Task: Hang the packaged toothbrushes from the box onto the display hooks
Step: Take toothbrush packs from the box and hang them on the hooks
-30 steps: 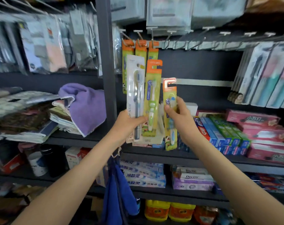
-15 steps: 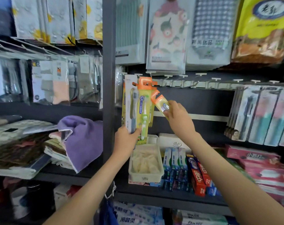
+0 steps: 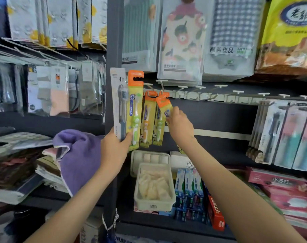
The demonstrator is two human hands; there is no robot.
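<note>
My left hand (image 3: 114,148) grips two packaged toothbrushes by their lower ends: a white pack with a grey-blue brush (image 3: 119,102) and a yellow pack with an orange header (image 3: 135,109). My right hand (image 3: 180,126) pinches a tilted yellow-and-orange toothbrush pack (image 3: 164,105), its orange header up against a display hook (image 3: 162,88). Two similar packs (image 3: 149,120) hang from the hooks just left of it. The box is not in view.
A row of bare white-tipped hooks (image 3: 217,93) runs to the right. Larger toothbrush packs (image 3: 286,134) hang at the far right. Below sit a pale plastic basket (image 3: 154,199) and toothpaste boxes (image 3: 189,190). A purple towel (image 3: 79,155) lies on the left shelf.
Both hands rose toward the hook rail and the view tilted up. My right hand brought its pack from mid-air up to the hook beside the hanging packs.
</note>
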